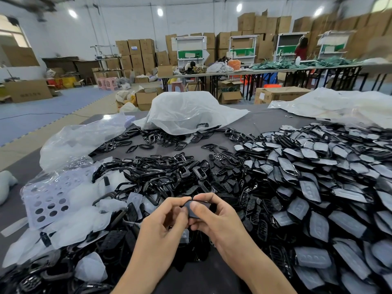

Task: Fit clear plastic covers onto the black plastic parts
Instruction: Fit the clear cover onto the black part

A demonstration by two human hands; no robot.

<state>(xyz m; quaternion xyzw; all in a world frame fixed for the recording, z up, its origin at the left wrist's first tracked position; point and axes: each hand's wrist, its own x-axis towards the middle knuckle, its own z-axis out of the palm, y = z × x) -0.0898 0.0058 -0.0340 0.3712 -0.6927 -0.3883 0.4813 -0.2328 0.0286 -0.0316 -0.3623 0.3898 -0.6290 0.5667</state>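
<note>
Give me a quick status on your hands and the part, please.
Left hand and right hand both pinch one black part. Fit state unclear. Nothing in the way.

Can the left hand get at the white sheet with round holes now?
Probably not at once: the left hand pinches the black part with the right hand. The sheet seems wrapped in clear film.

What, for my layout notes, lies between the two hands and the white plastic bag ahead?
Head view: a heap of loose black frames, then grey table.

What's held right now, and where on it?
One black plastic part, pinched between both hands: left hand at its left edge, right hand at its right.
</note>
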